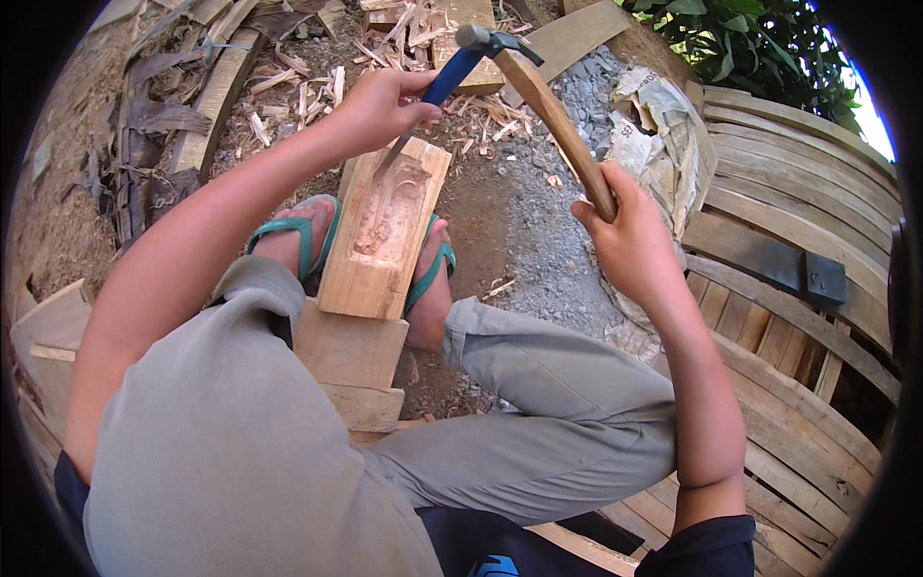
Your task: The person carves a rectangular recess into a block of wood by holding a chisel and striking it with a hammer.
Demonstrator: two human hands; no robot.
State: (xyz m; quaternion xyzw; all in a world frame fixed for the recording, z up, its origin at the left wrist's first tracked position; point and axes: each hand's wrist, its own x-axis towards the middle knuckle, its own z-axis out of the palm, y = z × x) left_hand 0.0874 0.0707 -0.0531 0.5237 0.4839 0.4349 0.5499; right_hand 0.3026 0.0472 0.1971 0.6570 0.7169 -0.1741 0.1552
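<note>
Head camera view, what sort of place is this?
Probably an outdoor woodcarving yard. The left hand holds a blue-handled chisel on a hollowed wood block, the right hand holds a hammer, and wood chips litter the dirt ground.

The block (385, 231) is pale raw wood, smooth on its outer faces but rough and splintery in the carved hollow. The chisel (437, 91) has a glossy blue plastic handle and a dull metal blade, while the hammer (548, 106) pairs a smooth, worn wooden handle with a dark metal head. The sandals (306, 236) look like matt green rubber (the trousers (538, 413) are soft grey cloth).
</note>
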